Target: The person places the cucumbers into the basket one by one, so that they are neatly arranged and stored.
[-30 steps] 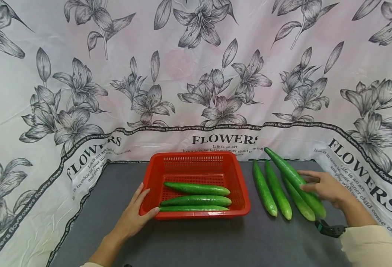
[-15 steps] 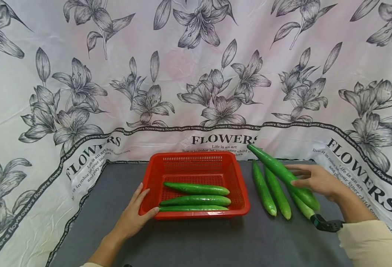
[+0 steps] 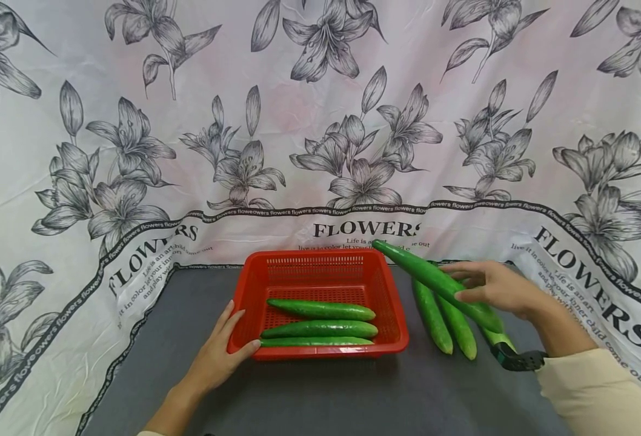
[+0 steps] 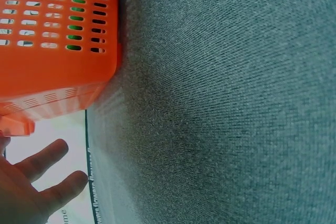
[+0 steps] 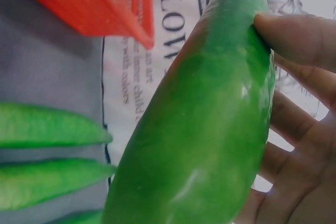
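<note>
Cucumber [image 3: 429, 274] pinched in the right hand [image 3: 495, 290] is best carried level, with the spread left hand [image 3: 219, 357] bracing the basket [image 3: 399, 318].

Head view looks down and far across the table [image 3: 320, 396]; left-wrist view, low, faces the near left corner of the basket [image 4: 58, 69]; right-wrist view, close on a cucumber [image 5: 194, 124], faces far. All share the basket.

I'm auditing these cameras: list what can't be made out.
Head: rightmost resting cucumber, mostly behind the held cucumber and wristband.
Head: front cucumber in the basket, lower side behind the rim.
Head: left sleeve, mostly past the bottom edge.
Left wrist: left hand, partly cut off by the edge.
</note>
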`<act>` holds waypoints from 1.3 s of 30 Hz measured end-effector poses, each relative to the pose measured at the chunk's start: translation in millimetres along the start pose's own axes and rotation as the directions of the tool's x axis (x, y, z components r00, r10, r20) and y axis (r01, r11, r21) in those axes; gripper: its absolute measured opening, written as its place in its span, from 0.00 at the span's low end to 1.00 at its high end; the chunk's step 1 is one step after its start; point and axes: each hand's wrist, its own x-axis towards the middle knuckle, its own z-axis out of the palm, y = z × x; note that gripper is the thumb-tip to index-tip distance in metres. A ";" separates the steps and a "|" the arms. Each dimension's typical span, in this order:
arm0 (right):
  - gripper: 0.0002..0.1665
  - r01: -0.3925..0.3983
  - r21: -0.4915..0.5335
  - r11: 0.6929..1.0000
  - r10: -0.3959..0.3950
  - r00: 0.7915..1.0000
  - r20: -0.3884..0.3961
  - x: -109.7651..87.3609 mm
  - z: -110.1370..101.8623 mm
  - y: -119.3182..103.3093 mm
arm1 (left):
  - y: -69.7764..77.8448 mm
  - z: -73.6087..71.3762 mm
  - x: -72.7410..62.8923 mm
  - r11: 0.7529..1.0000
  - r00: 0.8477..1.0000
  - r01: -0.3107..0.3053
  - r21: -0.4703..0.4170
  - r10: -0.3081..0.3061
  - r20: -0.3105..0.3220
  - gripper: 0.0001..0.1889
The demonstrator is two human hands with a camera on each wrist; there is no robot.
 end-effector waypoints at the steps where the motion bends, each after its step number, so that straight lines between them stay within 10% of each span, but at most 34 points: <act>1: 0.34 0.005 -0.003 1.000 -0.005 1.000 0.005 2.0 0.7 -2.4 | 0.2 0.0 0.0 1.000 1.000 0.002 -0.002 -0.002 0.002 0.40; 39: 0.31 0.070 0.030 0.997 -0.073 0.992 0.105 127.1 73.4 -65.0 | 1.7 -0.2 -1.3 0.999 0.999 0.029 -0.019 -0.028 0.016 0.41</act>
